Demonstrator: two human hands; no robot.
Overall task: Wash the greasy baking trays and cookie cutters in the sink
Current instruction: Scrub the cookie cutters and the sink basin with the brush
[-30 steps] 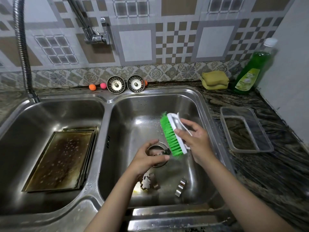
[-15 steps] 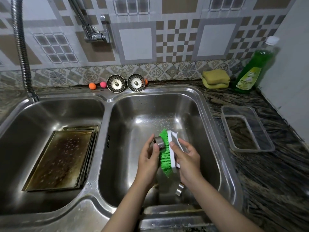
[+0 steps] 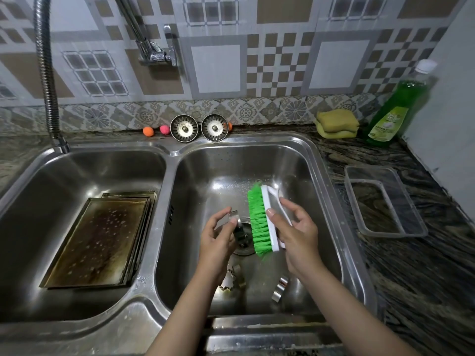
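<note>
Over the right sink basin [image 3: 318,191], my left hand [image 3: 217,240] pinches a small metal cookie cutter [image 3: 237,226] between thumb and fingers. My right hand [image 3: 295,228] grips a white scrubbing brush [image 3: 266,218] with green bristles facing the cutter, a small gap between them. On the basin floor lie a tree-shaped cutter [image 3: 228,281] and a further small metal cutter [image 3: 280,289]. A stack of greasy, browned baking trays [image 3: 97,240] lies in the left basin [image 3: 33,201].
A green dish soap bottle [image 3: 395,106] and yellow sponges [image 3: 336,123] stand at the back right. A clear plastic container [image 3: 385,201] sits on the dark counter. Two sink strainers [image 3: 199,128] lean against the wall. A flexible faucet hose [image 3: 47,80] rises at left.
The brush has pulled up and back from the cutter after pressing against it half a second ago. My left hand has turned the cutter slightly and stays over the drain.
</note>
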